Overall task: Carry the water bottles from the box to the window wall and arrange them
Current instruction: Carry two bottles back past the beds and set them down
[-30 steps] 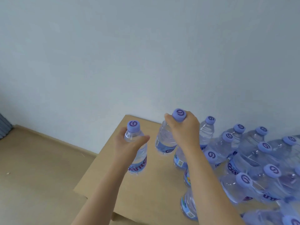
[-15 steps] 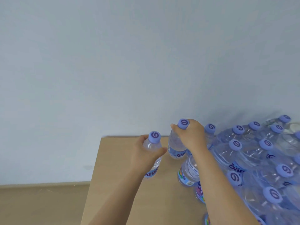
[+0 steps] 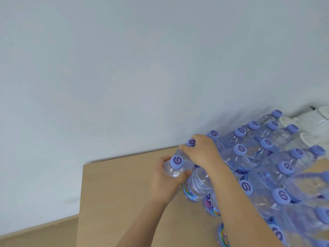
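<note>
**Setting two bottles into the row by the wall**

A pale blue wall (image 3: 124,68) fills most of my view, and a tan desk (image 3: 115,193) butts against it, with a strip of floor (image 3: 35,232) showing at the lower left. On the right side of the desk stands a crowd of bottles (image 3: 267,166), purple caps up, packed close and running along the wall.

My left hand (image 3: 164,180) wraps the neck and shoulder of one bottle (image 3: 175,166), fingers curled round it just under the cap. My right hand (image 3: 203,150) grips another bottle (image 3: 191,143) from above at its cap, fingers closed over the top, hard by the wall and touching the group's edge.

I judge both are at the point of being set down at the left end of the block. To do it well, I should lower each one straight, base flat on the desk, before loosening my fingers. The right one goes first, tight to the wall and its neighbour; the left one then slides in just in front. A top grip lets a full bottle swing, so a nudge could topple the nearest ones. I cannot see either base, so I should feel for contact.
</note>
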A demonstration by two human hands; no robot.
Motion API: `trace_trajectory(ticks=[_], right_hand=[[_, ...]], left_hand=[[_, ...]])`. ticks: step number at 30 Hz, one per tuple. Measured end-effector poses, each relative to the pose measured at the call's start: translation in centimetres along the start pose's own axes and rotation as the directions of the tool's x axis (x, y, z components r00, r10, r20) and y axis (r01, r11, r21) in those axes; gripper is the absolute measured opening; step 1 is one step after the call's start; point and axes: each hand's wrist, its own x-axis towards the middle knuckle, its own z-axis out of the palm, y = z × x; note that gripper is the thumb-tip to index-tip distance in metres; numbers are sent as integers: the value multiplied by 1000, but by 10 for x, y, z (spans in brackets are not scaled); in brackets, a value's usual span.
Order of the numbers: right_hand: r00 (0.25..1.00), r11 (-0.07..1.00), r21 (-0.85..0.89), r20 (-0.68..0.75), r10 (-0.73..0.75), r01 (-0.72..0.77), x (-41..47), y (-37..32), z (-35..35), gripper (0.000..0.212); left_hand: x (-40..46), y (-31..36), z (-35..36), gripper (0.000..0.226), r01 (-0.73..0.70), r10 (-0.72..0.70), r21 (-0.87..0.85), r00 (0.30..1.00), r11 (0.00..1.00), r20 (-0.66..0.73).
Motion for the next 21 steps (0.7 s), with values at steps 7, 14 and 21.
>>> trace_trajectory(ticks=[7,14,21], right_hand=[[989,990,94,-113,-96,107,-42,17,-30,36],[974,980,152,-208,-91,124,-110,77,-80,27],[955,997,74,-294,46,-25,-219,210,-146,27]], left_hand=[[-17,13,-2,58,-105,103,70,994,992,26],[-66,64,29,41,-478,520,317,852,819,-62],[-163,79,141,34,-687,600,424,724,590,339]])
